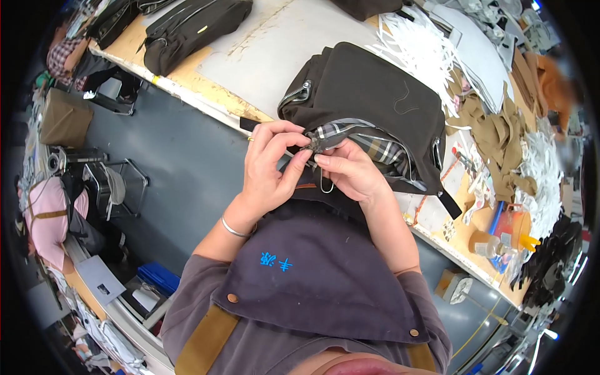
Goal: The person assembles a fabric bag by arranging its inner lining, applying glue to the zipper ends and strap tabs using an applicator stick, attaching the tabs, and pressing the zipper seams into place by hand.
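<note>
A black bag (381,87) lies on the table with its zipped opening toward me, showing a plaid lining (381,150). At the left end of that opening, my left hand (272,159) pinches the zipper edge (314,145) between thumb and fingers. My right hand (353,170) holds the same edge from the other side, its fingers closed near the zipper. Between the hands hangs a thin light loop (326,182). What exactly sits between the fingertips is too small to make out.
More black bags (194,31) lie at the table's upper left. White strips (419,47), brown fabric scraps (497,134) and an orange container (514,226) with bottles are on the right. Two people (53,212) sit at the far left, near a metal-framed stool (128,184).
</note>
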A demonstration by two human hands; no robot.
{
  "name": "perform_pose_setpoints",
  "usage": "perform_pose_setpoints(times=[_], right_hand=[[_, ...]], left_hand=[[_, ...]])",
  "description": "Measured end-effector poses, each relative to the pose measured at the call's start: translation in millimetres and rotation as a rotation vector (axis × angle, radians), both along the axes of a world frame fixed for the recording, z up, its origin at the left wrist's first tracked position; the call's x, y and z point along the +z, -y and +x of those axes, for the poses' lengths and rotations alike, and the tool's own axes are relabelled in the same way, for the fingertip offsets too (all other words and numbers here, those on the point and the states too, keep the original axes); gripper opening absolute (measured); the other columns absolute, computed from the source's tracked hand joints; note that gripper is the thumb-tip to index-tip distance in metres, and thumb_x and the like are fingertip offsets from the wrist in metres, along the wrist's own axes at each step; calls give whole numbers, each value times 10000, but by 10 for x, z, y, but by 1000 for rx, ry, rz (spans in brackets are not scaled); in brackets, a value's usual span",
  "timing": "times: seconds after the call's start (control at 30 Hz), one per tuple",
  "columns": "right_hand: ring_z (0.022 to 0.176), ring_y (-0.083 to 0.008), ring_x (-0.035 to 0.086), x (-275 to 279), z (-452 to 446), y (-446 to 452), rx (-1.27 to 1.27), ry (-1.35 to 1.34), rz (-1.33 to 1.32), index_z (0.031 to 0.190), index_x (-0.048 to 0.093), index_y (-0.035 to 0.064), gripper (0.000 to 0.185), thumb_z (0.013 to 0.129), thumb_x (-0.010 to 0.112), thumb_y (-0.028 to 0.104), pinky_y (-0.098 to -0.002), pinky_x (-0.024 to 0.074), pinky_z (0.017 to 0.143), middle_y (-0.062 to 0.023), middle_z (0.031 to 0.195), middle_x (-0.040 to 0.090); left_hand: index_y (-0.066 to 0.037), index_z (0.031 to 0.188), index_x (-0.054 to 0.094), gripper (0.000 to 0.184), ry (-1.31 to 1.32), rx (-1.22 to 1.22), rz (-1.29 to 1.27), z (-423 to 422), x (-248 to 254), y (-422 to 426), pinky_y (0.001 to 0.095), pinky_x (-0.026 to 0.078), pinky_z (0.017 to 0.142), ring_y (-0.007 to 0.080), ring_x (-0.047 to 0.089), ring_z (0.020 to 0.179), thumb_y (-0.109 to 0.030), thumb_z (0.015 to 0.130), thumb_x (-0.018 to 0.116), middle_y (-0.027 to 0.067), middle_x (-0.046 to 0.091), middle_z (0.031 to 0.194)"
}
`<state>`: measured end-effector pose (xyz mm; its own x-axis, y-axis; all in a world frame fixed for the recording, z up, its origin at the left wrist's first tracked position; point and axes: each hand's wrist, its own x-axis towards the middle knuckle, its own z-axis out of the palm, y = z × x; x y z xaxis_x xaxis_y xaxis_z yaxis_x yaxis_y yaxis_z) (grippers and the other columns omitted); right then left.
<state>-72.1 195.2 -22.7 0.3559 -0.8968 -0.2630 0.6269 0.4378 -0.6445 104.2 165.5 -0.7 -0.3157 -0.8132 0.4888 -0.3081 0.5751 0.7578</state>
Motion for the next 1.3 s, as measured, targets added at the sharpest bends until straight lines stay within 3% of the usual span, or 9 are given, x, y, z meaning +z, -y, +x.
perform_pose_setpoints(times=[0.17, 0.43, 0.57, 0.7, 0.8, 0.93, 1.07, 1.17, 1.3], right_hand=[[903, -93, 550, 63, 147, -36, -61, -109, -137, 1020, 603, 74, 277, 775, 652, -44, -240, 456, 782, 0, 996, 599], [964, -115, 566, -76, 29, -62, 42, 129, -207, 1127, 585, 44, 307, 830, 591, -33, -263, 466, 834, -27, 1058, 601], [949, -106, 553, 2, 157, -41, -10, -55, -234, 1197, 500, 49, 420, 806, 634, -21, -265, 479, 810, -34, 1129, 542], [962, -99, 555, 44, 266, -177, -120, -395, -297, 1101, 547, 16, 335, 788, 629, -71, -246, 475, 796, -27, 1032, 593], [890, -104, 586, -51, 158, -154, -82, -392, -255, 1027, 590, 9, 263, 786, 619, -91, -238, 485, 774, -25, 939, 619], [885, -134, 602, -49, -24, -68, 41, 74, -153, 1076, 608, -5, 327, 770, 602, -120, -261, 490, 791, -73, 1010, 624], [1005, -136, 561, 73, 273, -75, -183, -32, -110, 1103, 598, 36, 332, 783, 625, -48, -252, 459, 838, -73, 1043, 621], [1007, -118, 558, -34, 268, -57, -127, -56, -130, 1122, 589, 55, 335, 798, 634, -17, -241, 446, 847, -47, 1059, 608], [1043, -127, 547, -60, 250, -33, 19, 67, -168, 1167, 574, 53, 341, 831, 614, 10, -264, 438, 875, -55, 1123, 600]], left_hand=[[-39, 1110, 563, 502, -33, -174, 14, 105, 102, 1, 384, 417, 870, 328, 549, 971, 84, 632, 469, 141, 591, 1044], [-71, 1160, 565, 473, 190, -57, -20, 4, 20, 18, 379, 342, 963, 284, 487, 1178, 77, 717, 488, 82, 556, 1212], [-127, 964, 654, 234, 127, 48, -62, 2, -159, 98, 365, 368, 837, 226, 541, 1019, -20, 763, 601, 7, 607, 1014], [-123, 931, 669, 243, 186, 153, -123, 32, -88, 138, 339, 363, 821, 222, 530, 896, 16, 754, 576, 14, 607, 929], [-132, 925, 669, 229, 200, 187, -114, 37, -106, 152, 321, 351, 807, 218, 528, 907, 6, 764, 582, 6, 608, 922], [-141, 912, 672, 181, 197, 218, -119, 26, -147, 168, 317, 346, 788, 212, 519, 864, -25, 794, 598, -5, 594, 882], [-67, 998, 623, 226, 65, 218, -113, 67, -127, 126, 321, 399, 761, 216, 518, 847, 12, 790, 588, 61, 573, 892], [-23, 981, 602, 217, -209, 99, -75, 158, -153, -10, 319, 429, 710, 241, 536, 823, -4, 765, 593, 93, 571, 901], [-15, 1056, 565, 286, -253, -58, -24, 140, -44, -92, 286, 454, 702, 217, 550, 862, -31, 775, 612, 113, 581, 959]])
